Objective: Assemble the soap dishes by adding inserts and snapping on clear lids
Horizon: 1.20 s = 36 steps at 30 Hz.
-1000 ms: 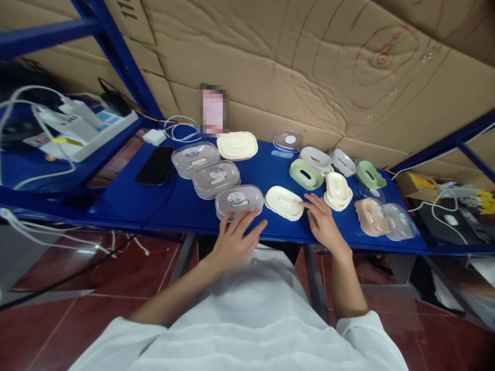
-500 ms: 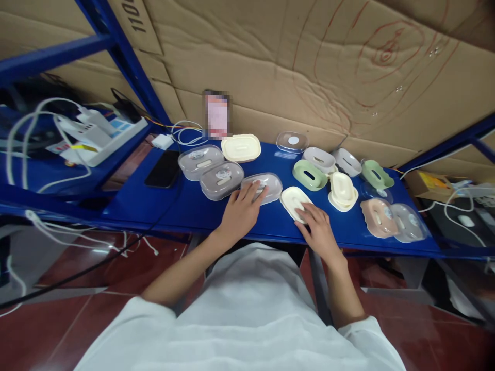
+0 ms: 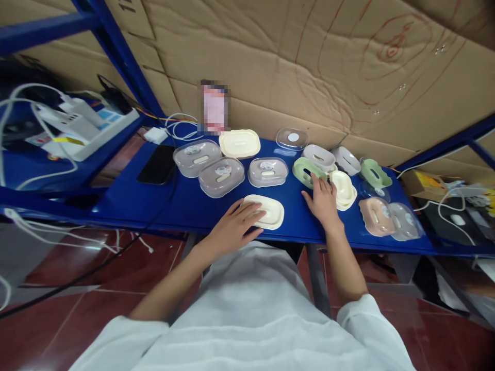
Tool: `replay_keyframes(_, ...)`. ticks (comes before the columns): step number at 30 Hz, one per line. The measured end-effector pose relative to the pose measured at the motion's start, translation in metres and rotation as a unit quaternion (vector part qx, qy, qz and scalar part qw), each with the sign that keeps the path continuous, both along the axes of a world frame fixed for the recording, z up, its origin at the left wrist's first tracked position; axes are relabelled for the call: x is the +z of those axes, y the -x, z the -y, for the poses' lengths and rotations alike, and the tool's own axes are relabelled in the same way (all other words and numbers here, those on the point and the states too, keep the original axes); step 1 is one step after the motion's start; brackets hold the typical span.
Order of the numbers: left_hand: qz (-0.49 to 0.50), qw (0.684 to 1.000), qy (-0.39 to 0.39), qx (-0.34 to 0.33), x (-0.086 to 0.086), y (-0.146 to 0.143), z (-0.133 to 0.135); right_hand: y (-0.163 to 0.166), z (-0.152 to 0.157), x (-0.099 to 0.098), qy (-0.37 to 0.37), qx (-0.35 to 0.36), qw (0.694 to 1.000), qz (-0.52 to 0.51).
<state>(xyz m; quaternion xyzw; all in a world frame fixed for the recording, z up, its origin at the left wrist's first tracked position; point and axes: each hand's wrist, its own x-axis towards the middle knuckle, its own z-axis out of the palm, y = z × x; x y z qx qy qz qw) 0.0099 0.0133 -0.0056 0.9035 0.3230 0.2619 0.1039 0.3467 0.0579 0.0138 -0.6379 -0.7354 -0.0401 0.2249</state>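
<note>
My left hand (image 3: 234, 227) lies flat with fingers stretched on a cream soap-dish tray (image 3: 268, 212) near the front edge of the blue shelf (image 3: 185, 206). My right hand (image 3: 322, 200) is open, its fingertips touching a green soap dish (image 3: 304, 170) and a cream stacked dish (image 3: 343, 188). Three grey dishes with clear lids (image 3: 267, 171) (image 3: 221, 176) (image 3: 196, 157) sit in a row behind my left hand.
A cream lid (image 3: 239, 143), a clear lid (image 3: 293, 138), white and green dishes (image 3: 373, 172), a pink dish (image 3: 375, 216) and a clear cover (image 3: 402, 221) lie about. A black phone (image 3: 158, 164), cables and a power strip (image 3: 83, 129) are at the left. Cardboard lines the back.
The third lidded grey dish now sits further back in the row. The cream tray has moved left under my left hand. My right hand has moved back to the green dish.
</note>
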Motion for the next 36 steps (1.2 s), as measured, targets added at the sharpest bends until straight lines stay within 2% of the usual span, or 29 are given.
replay_keyframes(2,0.023,1.0,0.005,0.002,-0.002,0.006,0.002,-0.001,-0.006,-0.002,0.007,-0.018,1.0,0.017)
replay_keyframes(5,0.052,0.998,0.025,-0.005,0.0,0.009,0.002,0.002,0.015,-0.002,0.007,0.03,0.999,-0.018)
replay_keyframes(8,0.076,0.996,0.035,-0.013,-0.001,0.009,0.001,0.004,0.046,0.001,-0.011,0.034,0.99,-0.134)
replay_keyframes(11,0.09,0.996,0.019,-0.02,-0.004,0.01,0.0,0.0,0.059,0.0,-0.079,-0.042,0.96,-0.264)
replay_keyframes(14,0.084,0.996,0.013,-0.02,-0.006,0.01,0.001,-0.005,0.051,-0.002,-0.1,-0.085,0.946,-0.297)
replay_keyframes(20,0.077,0.997,0.025,-0.016,-0.005,0.009,0.001,-0.002,0.031,-0.001,-0.101,-0.068,0.971,-0.207)
replay_keyframes(26,0.059,0.998,0.013,-0.014,-0.005,0.01,0.001,-0.001,0.029,-0.007,-0.089,-0.044,0.941,-0.323)
replay_keyframes(29,0.055,0.998,0.012,-0.017,-0.006,0.01,0.001,-0.009,0.028,-0.011,-0.041,-0.042,0.915,-0.399)
replay_keyframes(30,0.055,0.998,0.012,-0.017,-0.006,0.01,0.0,-0.01,0.027,-0.012,-0.026,-0.038,0.913,-0.405)
replay_keyframes(32,0.055,0.998,0.013,-0.016,-0.006,0.01,0.0,-0.01,0.029,-0.01,-0.024,-0.026,0.928,-0.371)
replay_keyframes(36,0.052,0.998,0.005,-0.016,-0.006,0.01,0.0,0.009,0.042,-0.001,-0.091,-0.01,0.972,-0.215)
